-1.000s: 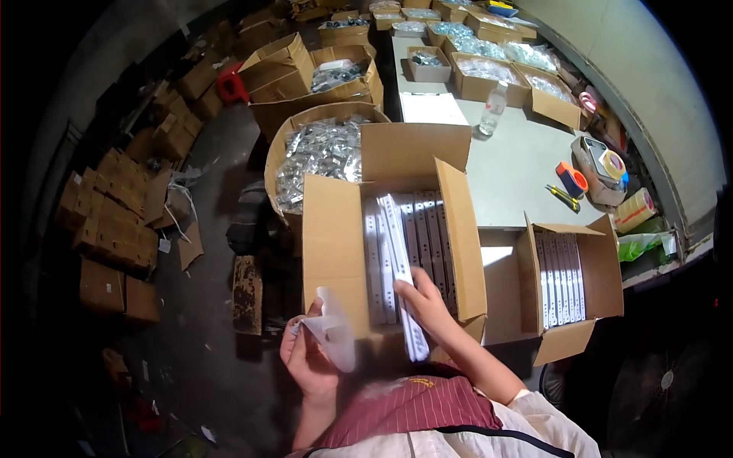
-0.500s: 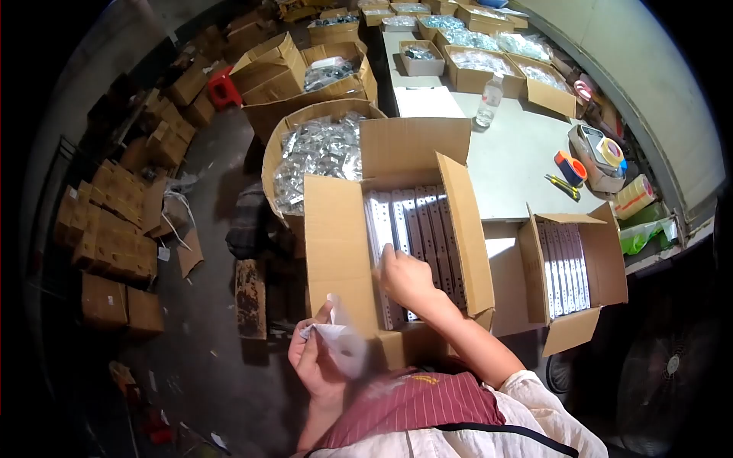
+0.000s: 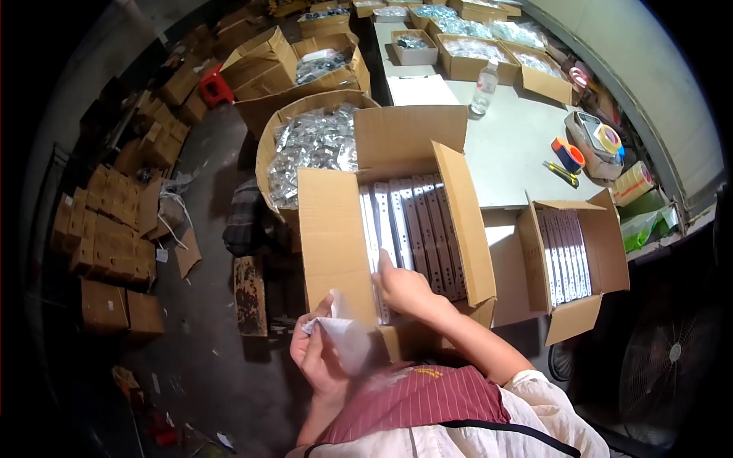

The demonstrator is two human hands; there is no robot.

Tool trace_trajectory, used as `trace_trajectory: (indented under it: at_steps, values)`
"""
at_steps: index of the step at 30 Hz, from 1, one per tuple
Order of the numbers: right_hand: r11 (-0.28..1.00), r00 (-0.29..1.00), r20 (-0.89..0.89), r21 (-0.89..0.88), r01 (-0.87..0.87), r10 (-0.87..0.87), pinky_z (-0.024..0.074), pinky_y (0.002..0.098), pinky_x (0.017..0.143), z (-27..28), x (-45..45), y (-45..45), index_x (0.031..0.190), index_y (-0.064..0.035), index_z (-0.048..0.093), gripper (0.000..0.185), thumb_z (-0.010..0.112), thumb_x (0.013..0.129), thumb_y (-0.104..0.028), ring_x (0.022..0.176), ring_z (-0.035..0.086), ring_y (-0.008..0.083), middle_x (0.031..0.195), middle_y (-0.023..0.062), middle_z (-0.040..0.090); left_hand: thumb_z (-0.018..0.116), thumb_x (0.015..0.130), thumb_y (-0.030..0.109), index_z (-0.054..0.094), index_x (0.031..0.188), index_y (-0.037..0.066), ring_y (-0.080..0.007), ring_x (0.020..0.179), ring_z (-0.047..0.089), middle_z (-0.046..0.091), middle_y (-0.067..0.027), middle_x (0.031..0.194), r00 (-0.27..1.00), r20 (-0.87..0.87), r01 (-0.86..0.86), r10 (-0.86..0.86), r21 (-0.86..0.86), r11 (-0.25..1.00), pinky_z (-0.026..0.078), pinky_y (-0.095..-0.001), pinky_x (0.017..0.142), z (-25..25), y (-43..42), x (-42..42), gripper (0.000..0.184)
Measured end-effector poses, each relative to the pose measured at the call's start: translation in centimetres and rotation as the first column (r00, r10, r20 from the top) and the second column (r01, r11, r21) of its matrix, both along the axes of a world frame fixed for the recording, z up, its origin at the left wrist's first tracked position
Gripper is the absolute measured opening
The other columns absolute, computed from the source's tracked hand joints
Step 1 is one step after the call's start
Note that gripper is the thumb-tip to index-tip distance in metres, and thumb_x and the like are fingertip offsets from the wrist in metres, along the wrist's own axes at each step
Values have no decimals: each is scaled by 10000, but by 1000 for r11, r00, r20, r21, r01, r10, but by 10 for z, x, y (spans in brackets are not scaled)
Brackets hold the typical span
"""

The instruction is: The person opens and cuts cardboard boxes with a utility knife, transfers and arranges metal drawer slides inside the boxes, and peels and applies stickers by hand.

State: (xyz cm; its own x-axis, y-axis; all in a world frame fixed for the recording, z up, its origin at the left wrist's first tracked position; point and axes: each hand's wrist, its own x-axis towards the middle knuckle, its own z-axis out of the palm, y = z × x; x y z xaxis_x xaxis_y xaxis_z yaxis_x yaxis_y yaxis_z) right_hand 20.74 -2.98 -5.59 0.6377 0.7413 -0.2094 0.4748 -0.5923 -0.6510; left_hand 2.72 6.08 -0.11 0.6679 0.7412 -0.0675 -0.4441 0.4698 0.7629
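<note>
My left hand (image 3: 313,347) is closed on a crumpled translucent white sheet (image 3: 347,340), left of the near edge of an open cardboard box (image 3: 328,237). Upright in that box stands a row of long pale strips with dark holes (image 3: 416,221). My right hand (image 3: 405,290) reaches into the box at its near left part, with a finger stretched along the strips. Whether it touches or pinches a strip is hard to tell, since its other fingers are curled and partly hidden. A second open box (image 3: 573,320) to the right holds similar strips.
A carton of small clear packets (image 3: 317,149) stands behind the box on the left. On the table (image 3: 508,168) are a bottle (image 3: 484,90), orange tape (image 3: 567,155), a yellow-black cutter (image 3: 561,174) and several boxes. A fan (image 3: 673,353) stands at the right.
The strips my right hand held above the box one second ago now stand inside it. That hand has moved down into the box. My left hand keeps the sheet, and the view has shifted slightly.
</note>
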Motion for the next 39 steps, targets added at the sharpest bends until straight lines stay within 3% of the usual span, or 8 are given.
trace_trajectory:
  at_steps: [3,7,10,12,18,23,31,39]
  values:
    - [995,973,221,-91,-42,61,535,468,559,7,-8,10,1393,219,293,752,575,800,-147,637,686,365,821,229,688,534,1007,144,613,1081,0,-156,850,681,581,-281,1320,1000,21,10,-9,-53,999,546,-252,791,4,2,1,180]
    - [998,986,166,-54,17,-8,524,504,574,4,-13,9,1395,187,325,690,560,844,-155,645,682,378,859,241,693,523,1012,163,608,1090,-2,-164,857,682,561,-296,1341,999,49,20,-17,-67,998,542,-256,811,12,1,0,202]
    - [978,996,-25,192,84,-80,518,534,757,-9,0,-13,1434,-35,414,518,493,932,-136,828,661,465,910,308,668,519,1013,167,607,1104,-4,-184,920,686,554,-300,1349,1000,14,-11,11,-66,998,543,-268,842,13,-2,1,213]
    - [900,977,167,434,44,-129,514,503,800,-8,-2,-30,1335,-37,520,476,495,860,-24,927,653,435,943,294,662,517,1013,156,608,1113,-3,-198,974,686,553,-300,1351,1000,23,7,-6,-63,998,544,-281,865,8,1,-2,209]
    - [973,966,211,-208,-104,148,515,543,571,-17,-13,-21,1377,144,281,607,502,854,-71,586,643,427,702,255,658,515,1019,130,608,1112,2,-214,1047,676,559,-291,1347,998,60,21,-18,-54,998,552,-288,878,0,2,-1,184]
    - [958,971,122,-230,-174,206,519,517,555,-17,-9,-17,1443,235,73,776,490,865,-72,588,664,398,709,276,664,510,1021,122,604,1112,-8,-228,1074,674,568,-285,1336,998,67,11,-12,2,1000,565,-306,899,-2,2,1,184]
    - [968,943,317,-248,-19,100,488,448,445,-31,-12,0,1471,203,134,827,565,821,-72,495,634,296,640,168,666,507,1022,127,598,1118,-16,-203,966,699,539,-313,1357,998,60,9,-9,-8,1000,567,-270,823,-5,5,0,194]
    - [995,998,-53,-96,21,-27,529,482,818,-3,-23,-2,1490,98,220,752,565,848,-87,978,639,441,1125,383,574,535,1005,148,597,1112,-5,-109,680,616,526,-331,1365,998,65,7,-5,-30,1000,517,-217,688,-6,4,-2,196]
